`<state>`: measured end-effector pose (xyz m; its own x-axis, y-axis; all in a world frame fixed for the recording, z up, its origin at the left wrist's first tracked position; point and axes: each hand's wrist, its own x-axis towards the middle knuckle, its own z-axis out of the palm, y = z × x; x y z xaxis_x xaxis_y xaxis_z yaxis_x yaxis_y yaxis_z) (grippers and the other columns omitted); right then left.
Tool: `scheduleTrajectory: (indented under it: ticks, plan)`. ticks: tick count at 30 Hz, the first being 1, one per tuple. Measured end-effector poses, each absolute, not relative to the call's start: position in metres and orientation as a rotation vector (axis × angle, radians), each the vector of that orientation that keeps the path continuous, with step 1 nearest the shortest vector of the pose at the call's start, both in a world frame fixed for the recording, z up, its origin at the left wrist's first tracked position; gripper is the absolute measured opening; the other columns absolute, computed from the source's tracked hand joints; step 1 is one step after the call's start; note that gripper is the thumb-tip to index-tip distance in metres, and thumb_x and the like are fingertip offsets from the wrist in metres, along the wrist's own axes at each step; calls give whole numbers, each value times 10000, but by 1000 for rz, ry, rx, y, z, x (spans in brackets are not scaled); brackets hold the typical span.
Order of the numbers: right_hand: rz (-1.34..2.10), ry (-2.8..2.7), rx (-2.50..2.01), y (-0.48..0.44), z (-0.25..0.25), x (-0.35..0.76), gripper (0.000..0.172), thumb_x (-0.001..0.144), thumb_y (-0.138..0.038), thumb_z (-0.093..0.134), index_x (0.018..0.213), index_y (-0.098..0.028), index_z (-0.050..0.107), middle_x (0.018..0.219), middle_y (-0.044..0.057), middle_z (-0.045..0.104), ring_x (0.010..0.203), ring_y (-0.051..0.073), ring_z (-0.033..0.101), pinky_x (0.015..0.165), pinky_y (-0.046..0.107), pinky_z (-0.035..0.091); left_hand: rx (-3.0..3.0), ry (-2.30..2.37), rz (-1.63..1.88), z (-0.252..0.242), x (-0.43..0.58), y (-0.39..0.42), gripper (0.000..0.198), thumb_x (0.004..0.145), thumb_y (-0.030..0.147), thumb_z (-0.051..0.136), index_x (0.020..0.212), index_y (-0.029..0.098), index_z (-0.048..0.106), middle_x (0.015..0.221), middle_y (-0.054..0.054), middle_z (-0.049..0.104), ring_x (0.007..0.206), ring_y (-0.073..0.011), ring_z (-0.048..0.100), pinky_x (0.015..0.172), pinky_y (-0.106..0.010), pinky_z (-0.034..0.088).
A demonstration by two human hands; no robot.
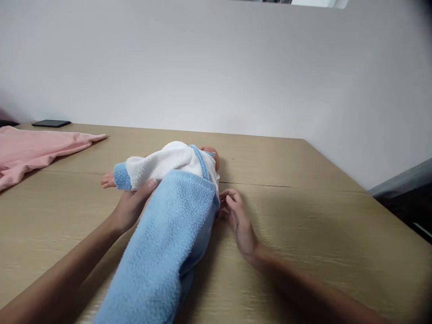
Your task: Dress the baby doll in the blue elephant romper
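A baby doll point(168, 216) in a fuzzy blue and white outfit lies on its side on the table, its head point(213, 155) mostly hidden at the far end. The light blue leg part of the outfit stretches toward me. One white sleeve with a blue cuff points left, and a small doll hand point(108, 180) sticks out of it. My left hand point(133, 204) grips the doll's left side below the sleeve; its thumb rests against the cloth and its other fingers are hidden underneath. At the doll's other side, my right hand point(239, 220) has loosely bent, parted fingers, the tips touching the outfit.
Wooden table point(303, 225) with a seam running across it. A pink cloth point(37, 150) lies spread at the left, and a flat black device point(51, 123) rests behind it near the pale wall point(202, 67). Something dark stands beyond the table's right edge.
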<state>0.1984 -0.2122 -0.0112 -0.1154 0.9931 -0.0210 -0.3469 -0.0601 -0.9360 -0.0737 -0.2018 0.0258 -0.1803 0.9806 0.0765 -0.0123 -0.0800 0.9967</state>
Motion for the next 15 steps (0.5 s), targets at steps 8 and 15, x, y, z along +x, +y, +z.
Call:
scheduleTrajectory:
  ticks: [8,15]
  plan:
    - [1793,-714,-1148,-242,66,200,528,1117,-640,444,1300,-252,753,1167,70,821,1170,272,729,1034,385,561,1391,1250,1199,60,-26,-218,683,918,706,796,1418,245,729,1469,-88,767,1524,-378,592,1333,-498,432]
    - [1901,-717,-1103,-229,92,226,764,1066,-817,380,1344,-218,764,1022,93,856,1076,340,804,981,452,624,1736,1300,1140,78,19,-218,608,906,683,793,1309,229,756,1339,-107,806,1344,-403,701,1263,-556,509]
